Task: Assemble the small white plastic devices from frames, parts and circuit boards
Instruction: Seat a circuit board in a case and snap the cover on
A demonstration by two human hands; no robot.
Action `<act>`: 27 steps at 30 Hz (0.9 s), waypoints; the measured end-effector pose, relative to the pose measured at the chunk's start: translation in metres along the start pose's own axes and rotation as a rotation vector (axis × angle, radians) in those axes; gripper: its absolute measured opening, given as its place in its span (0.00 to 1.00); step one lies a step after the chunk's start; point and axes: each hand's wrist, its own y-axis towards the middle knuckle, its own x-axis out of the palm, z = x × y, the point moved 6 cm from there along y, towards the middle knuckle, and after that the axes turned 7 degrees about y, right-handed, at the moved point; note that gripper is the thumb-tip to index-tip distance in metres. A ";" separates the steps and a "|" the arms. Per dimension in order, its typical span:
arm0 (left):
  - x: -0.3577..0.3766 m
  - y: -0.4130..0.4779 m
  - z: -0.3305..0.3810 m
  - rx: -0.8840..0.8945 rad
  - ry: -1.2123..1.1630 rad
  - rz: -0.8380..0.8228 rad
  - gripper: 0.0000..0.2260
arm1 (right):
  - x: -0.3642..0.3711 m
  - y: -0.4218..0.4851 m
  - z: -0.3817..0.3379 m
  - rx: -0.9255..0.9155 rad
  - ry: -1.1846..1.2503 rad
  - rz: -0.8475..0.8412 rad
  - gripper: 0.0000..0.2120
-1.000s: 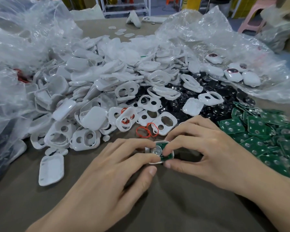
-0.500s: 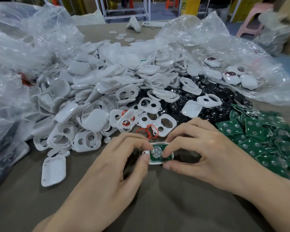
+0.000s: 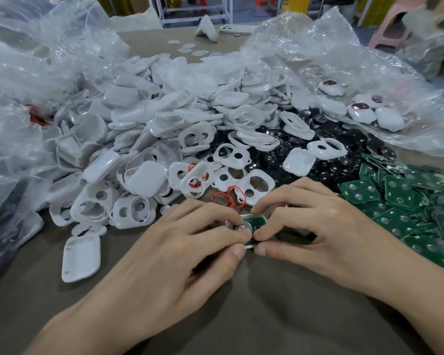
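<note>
My left hand (image 3: pixel 187 242) and my right hand (image 3: pixel 315 226) meet over one small white device (image 3: pixel 254 222) on the brown table. A green circuit board with a silver disc lies inside its white frame. Fingertips of both hands pinch its edges, thumbs on the near side. Behind it lies a big heap of white plastic frames and covers (image 3: pixel 164 139). Green circuit boards (image 3: pixel 400 198) are piled to the right. Black round parts (image 3: pixel 305 155) lie behind the right hand.
Clear plastic bags (image 3: pixel 23 80) bulge at the left, and another plastic bag (image 3: pixel 344 55) covers the back right, with finished white devices (image 3: pixel 362 111) on it. Red rubber rings (image 3: pixel 226 198) lie just beyond my fingers. A single white cover (image 3: pixel 81 257) rests at the near left.
My hands have closed in over the device. My left fingers now cover more of its left side and the silver disc.
</note>
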 end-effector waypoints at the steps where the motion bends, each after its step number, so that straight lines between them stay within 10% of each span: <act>1: 0.000 0.000 -0.001 0.001 -0.001 -0.006 0.12 | 0.000 0.000 0.001 0.004 0.007 -0.004 0.09; 27: -0.002 -0.004 0.003 -0.004 0.069 0.060 0.11 | 0.000 -0.001 0.000 0.068 -0.047 -0.001 0.18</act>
